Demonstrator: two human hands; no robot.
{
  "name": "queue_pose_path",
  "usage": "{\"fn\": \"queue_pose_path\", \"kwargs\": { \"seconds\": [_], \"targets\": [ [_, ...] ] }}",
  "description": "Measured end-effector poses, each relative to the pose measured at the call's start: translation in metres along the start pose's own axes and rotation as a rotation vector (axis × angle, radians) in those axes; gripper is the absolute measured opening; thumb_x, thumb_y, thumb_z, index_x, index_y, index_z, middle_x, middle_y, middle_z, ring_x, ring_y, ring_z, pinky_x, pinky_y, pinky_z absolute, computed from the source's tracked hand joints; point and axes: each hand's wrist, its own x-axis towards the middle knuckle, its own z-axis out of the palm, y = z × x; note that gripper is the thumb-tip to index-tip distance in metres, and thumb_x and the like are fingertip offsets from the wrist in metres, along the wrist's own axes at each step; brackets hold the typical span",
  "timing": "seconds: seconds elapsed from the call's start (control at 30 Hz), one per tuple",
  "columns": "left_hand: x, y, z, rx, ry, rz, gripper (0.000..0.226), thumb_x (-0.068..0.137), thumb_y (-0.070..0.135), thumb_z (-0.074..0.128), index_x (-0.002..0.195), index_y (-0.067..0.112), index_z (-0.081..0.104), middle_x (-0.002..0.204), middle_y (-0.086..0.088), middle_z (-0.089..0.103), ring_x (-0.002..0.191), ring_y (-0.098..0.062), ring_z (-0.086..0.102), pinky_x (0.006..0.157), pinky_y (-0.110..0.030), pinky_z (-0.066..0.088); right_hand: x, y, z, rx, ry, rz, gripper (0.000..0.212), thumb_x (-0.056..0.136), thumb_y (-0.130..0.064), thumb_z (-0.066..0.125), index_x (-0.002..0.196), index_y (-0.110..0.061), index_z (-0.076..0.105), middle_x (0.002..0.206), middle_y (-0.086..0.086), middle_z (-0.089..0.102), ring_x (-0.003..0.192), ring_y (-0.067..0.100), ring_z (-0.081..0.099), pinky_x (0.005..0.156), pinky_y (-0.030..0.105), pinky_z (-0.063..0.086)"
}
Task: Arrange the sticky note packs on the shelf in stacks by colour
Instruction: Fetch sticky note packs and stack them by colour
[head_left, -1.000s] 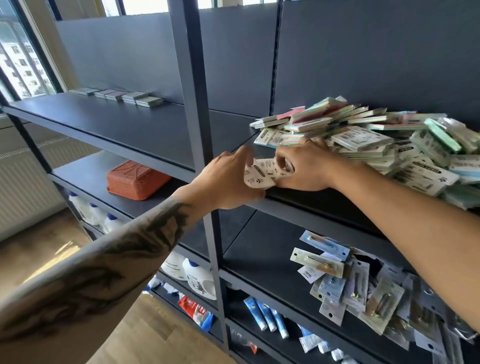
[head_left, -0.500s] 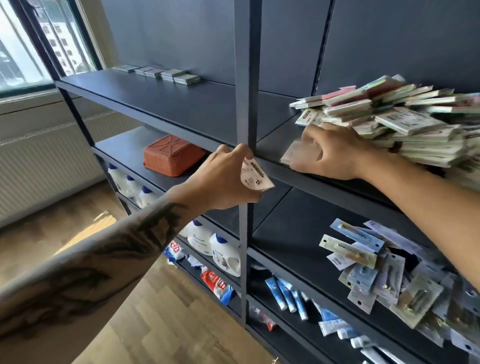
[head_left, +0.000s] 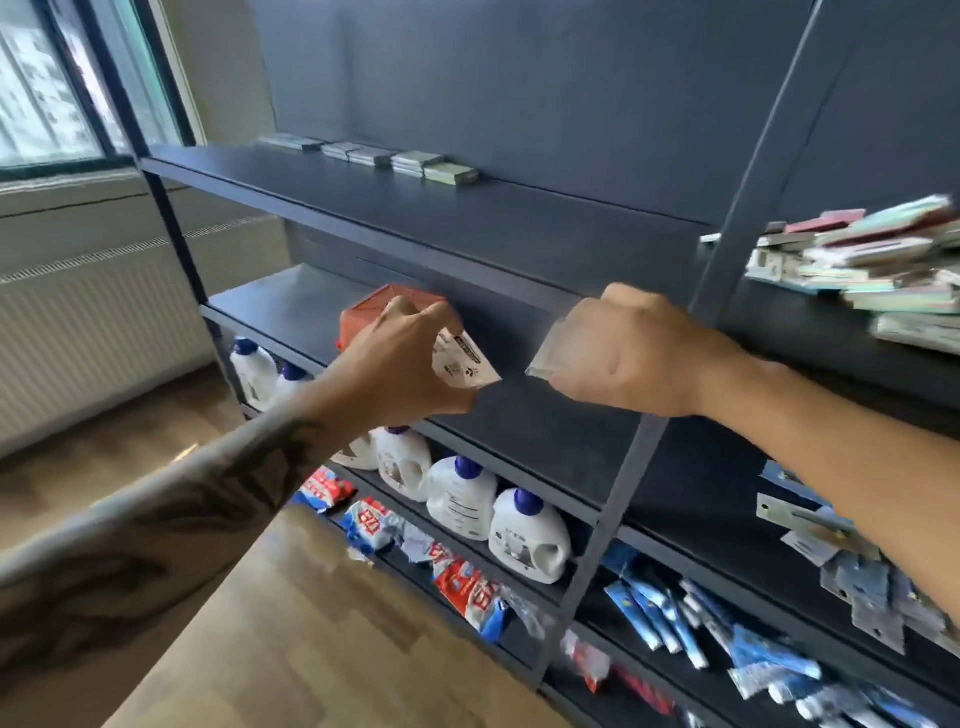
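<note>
Fingers of the left hand (head_left: 400, 358) are curled round a sticky note pack (head_left: 462, 361), its white printed back turned toward the camera, while the right hand (head_left: 618, 353) grips a second pack (head_left: 548, 351), pale and blurred, by its near end. A second ago both hands were working at the loose pile of packs (head_left: 872, 265) on the right bay of the shelf (head_left: 467, 228); half a second ago the left had pulled away with its pack and the right was closing on one at the pile's edge. Now both hands are clear of the pile and have swung left, in front of the bay where a short row of sorted stacks (head_left: 374, 156) sits at the back of the upper shelf. The pick-up looks finished and the carry under way. What remains, I judge, is matching each pack's colour to a stack; motion blur hides the colour of both. The pile remains large, so the sorting is early on.
</note>
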Motion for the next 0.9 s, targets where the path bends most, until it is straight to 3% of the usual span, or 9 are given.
{"fn": "queue_pose_path", "kwargs": {
  "seconds": [0.13,0.3,0.5,0.6,0.77,0.9],
  "targets": [
    [-0.017,-0.076,-0.028,-0.02,-0.034,-0.056,0.069,0.074,0.054,0.084,0.132,0.039,0.05,0.114,0.005,0.04,0.104,-0.021,0.048,0.081,-0.035,0.055,0.064,-0.066,0.03,0.08,0.033,-0.003,0.056,0.07,-0.076,0.064,0.11,-0.037,0.06,0.105,-0.008,0.054,0.097,0.018,0.058,0.082,0.035,0.05],
    [-0.029,-0.16,-0.059,-0.006,0.048,-0.135,0.064,0.075,0.047,0.085,0.131,0.032,0.059,0.117,0.0,0.044,0.102,-0.02,0.048,0.081,-0.027,0.042,0.146,-0.131,0.067,0.084,0.041,-0.079,0.074,0.061,-0.092,0.048,0.109,-0.036,0.059,0.109,-0.005,0.057,0.104,0.022,0.058,0.083,0.038,0.052],
    [-0.029,-0.261,-0.074,0.009,0.165,-0.297,0.055,0.069,0.046,0.083,0.12,0.032,0.066,0.122,-0.004,0.057,0.116,-0.022,0.053,0.09,-0.024,0.04,0.261,-0.195,0.103,0.008,0.001,-0.246,0.075,0.071,-0.084,0.058,0.122,-0.028,0.062,0.118,0.005,0.057,0.113,0.034,0.054,0.09,0.033,0.034],
    [-0.014,-0.308,-0.082,0.064,0.156,-0.357,0.054,0.07,0.049,0.083,0.117,0.03,0.066,0.114,-0.003,0.06,0.107,-0.024,0.057,0.084,-0.027,0.038,0.329,-0.209,0.117,0.028,0.025,-0.292,0.065,0.077,-0.075,0.064,0.121,-0.026,0.063,0.115,0.006,0.056,0.109,0.034,0.054,0.089,0.034,0.035],
    [0.052,-0.37,-0.103,0.129,0.105,-0.4,0.054,0.072,0.055,0.081,0.119,0.033,0.065,0.114,0.001,0.058,0.102,-0.021,0.058,0.084,-0.032,0.044,0.442,-0.203,0.129,0.049,0.023,-0.322,0.08,0.061,-0.089,0.048,0.116,-0.032,0.061,0.106,0.0,0.049,0.107,0.035,0.054,0.092,0.042,0.047],
    [0.129,-0.402,-0.114,0.115,0.15,-0.407,0.063,0.063,0.071,0.067,0.116,0.038,0.065,0.116,0.006,0.06,0.105,-0.02,0.06,0.09,-0.039,0.051,0.526,-0.173,0.124,-0.018,-0.024,-0.288,0.085,0.058,-0.091,0.045,0.12,-0.034,0.058,0.113,-0.001,0.048,0.117,0.034,0.051,0.096,0.042,0.043]
  ]
}}
